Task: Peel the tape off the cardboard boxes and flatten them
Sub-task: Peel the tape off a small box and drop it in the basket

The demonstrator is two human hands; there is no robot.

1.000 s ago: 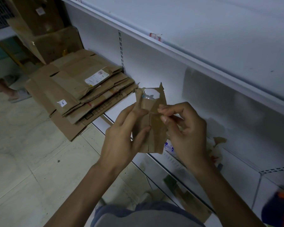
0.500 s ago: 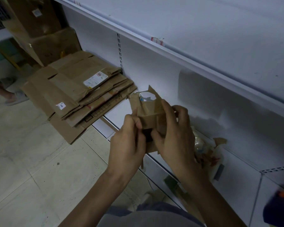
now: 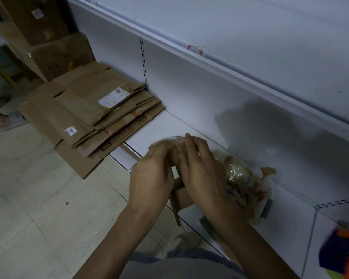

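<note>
Spanning most of the view: white shelf (image 3: 250, 93), back panel upright, one board overhead and a lower board close to the floor.
Floor (image 3: 28, 198): pale tiles, left of the shelf.
Stack (image 3: 85, 111): flattened brown boxes lying at the left end of the shelf's lower board and jutting out past its front edge; a white label (image 3: 113, 97) sits on the top sheet.
Cartons (image 3: 48, 41): brown, standing beyond the shelf's left end.
Left grip (image 3: 151, 178): fingers curled round the box from its left side, just in front of the shelf's lower board; blurred.
Right grip (image 3: 201, 174): fingers curled over the top and right side of the box, above the shelf's lower board.
Scraps (image 3: 246, 184): crumpled clear tape and torn brown paper, heaped on the shelf's lower board.
Box (image 3: 182, 196): small, brown, held between both grips over the front edge of the shelf's lower board; mostly hidden, one corner showing below the palms.
Foot (image 3: 10, 121): in a pale slipper, well left of the shelf.
</note>
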